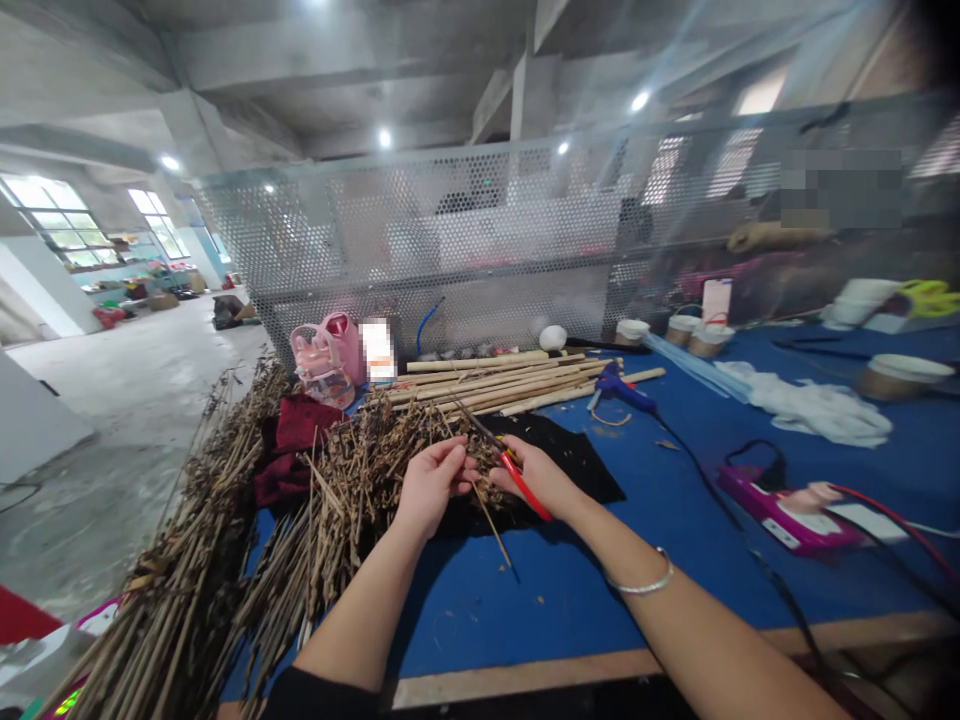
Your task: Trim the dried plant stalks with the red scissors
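My left hand (433, 482) pinches a thin dried stem (491, 522), whose lower end slants down toward me over the blue tabletop. In my right hand (536, 478) is a pair of red-handled pliers or scissors (523, 482); the dark tip points up and left, just beyond my left fingertips. Which of the two tools it is I cannot tell. A heap of dried plant stalks (360, 460) lies left of and behind my left hand. Beneath both hands a black cloth (585, 465) is spread on the table.
Pale sticks (487, 385) lie behind the hands, with a blue glue gun (622, 388) to their right. A purple power strip (787, 510) and cables occupy the right side. A pink bag (337, 345), dark red cloth (304, 430) and perforated metal screen (465, 230) stand leftward and behind.
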Demonstrator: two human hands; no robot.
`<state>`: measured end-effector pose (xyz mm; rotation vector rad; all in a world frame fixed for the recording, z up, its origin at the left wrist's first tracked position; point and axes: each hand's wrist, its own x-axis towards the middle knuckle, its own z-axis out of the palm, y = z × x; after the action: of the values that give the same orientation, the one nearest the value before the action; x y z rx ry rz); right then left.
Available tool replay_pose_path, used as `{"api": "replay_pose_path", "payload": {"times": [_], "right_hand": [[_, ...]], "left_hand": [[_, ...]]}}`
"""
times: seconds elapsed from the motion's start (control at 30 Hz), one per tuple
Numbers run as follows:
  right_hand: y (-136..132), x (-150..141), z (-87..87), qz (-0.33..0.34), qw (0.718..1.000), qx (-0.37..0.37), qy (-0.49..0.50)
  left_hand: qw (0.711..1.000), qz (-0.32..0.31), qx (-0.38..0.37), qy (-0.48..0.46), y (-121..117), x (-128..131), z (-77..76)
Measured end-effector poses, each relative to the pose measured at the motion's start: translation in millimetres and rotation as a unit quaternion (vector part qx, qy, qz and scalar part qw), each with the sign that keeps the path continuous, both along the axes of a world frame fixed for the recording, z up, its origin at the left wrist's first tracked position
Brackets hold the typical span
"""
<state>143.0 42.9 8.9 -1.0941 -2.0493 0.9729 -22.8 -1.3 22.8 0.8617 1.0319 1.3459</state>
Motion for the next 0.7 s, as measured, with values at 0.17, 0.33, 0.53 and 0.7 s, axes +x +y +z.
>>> {"api": "replay_pose_path", "payload": {"times": [0.17, 0.33, 0.53, 0.7], "right_hand": [[4.0, 3.6, -4.9, 0.013, 0.999, 0.006, -0.035], [-0.5, -1.5, -4.1, 0.055, 0.998, -0.012, -0.015], [1.3, 3.1, -3.3, 0.111, 0.993, -0.021, 0.025], [0.0, 1.2, -7.7, 0.089, 0.996, 0.001, 0.032]], "left_hand": [[0.998, -0.050, -0.003, 0.048, -6.7, 10.4, -0.9], [0.993, -0.080, 0.000, 0.089, -8.6, 14.2, -2.3], [0.993, -0.076, 0.005, 0.094, -10.0, 16.4, -3.2], [0.992, -0.078, 0.016, 0.102, -9.4, 17.0, -4.2]]}}
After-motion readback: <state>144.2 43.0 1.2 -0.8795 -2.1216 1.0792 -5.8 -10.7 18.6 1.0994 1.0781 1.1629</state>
